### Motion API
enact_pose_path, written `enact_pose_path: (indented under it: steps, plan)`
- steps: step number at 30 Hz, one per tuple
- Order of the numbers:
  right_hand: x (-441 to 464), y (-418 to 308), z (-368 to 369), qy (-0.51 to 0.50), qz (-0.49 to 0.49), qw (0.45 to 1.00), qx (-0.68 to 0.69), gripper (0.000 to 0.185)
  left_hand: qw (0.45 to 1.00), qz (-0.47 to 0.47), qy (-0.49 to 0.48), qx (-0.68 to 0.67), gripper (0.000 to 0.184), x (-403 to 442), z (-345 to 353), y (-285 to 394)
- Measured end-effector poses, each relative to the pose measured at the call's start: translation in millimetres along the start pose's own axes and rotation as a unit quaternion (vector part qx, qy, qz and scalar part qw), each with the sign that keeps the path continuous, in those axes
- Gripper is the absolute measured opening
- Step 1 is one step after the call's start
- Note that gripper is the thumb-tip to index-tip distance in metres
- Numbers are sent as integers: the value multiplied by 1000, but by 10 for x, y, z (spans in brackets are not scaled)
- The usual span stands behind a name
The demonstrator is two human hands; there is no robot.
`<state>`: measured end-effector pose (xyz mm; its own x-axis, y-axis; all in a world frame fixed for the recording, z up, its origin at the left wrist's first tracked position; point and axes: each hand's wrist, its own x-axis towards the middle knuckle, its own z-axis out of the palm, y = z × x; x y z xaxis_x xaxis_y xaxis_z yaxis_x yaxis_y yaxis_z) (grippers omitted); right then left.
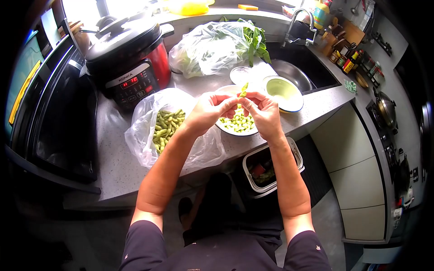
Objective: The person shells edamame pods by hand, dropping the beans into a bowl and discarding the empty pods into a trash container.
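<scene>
A green pod (244,89) sticks up between the fingertips of my two hands, over a bowl of shelled green beans (238,123). My left hand (212,110) pinches it from the left, and my right hand (262,112) pinches it from the right. The hands partly cover the bowl. To the left, an open plastic bag (145,118) holds many whole green pods (167,128). Under the counter edge, below my right forearm, stands a white-rimmed bin (248,176) with pods and something red inside.
A red and black electric cooker (156,65) stands at the back left. Behind the bowl lies a bag of leafy greens (210,47). A pale bowl (283,92) sits right of my hands, beside the sink (291,74) and its tap (302,22).
</scene>
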<state>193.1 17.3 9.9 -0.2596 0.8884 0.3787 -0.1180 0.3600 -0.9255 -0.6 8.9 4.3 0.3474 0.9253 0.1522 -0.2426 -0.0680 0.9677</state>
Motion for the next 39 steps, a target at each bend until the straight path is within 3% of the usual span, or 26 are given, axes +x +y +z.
enact_pose_path:
  steps: [12, 17, 20, 23, 27, 33, 36, 39]
  plan:
    - [-34, 51, 56, 27, 6, 999, 17, 12, 995, -16, -37, -87, 23, 17, -82, -99]
    - [-39, 5, 32, 36, 6, 999, -35, 14, 1000, -23, 9, 6, 27, -7, 13, -1]
    - [-46, -75, 35, 43, 5, 996, -76, 14, 993, 70, 44, 88, 34, 22, 97, 17]
    - [-57, -34, 56, 37, -19, 988, -146, 14, 991, 100, 33, 80, 34, 37, 109, -7]
    - [-59, -15, 115, 30, -15, 977, -211, 13, 997, 72, 41, -1, 37, 49, 54, -61]
    - [-15, -21, 96, 10, -2, 971, -238, 13, 996, 75, 47, 19, 30, 51, 30, -84]
    - [25, 114, 47, 12, -53, 984, -172, 14, 996, 75, 44, 4, 32, 58, 32, -96]
    - [27, -71, 4, -32, 34, 991, -126, 18, 996, 79, 38, -17, 33, 50, 33, -29]
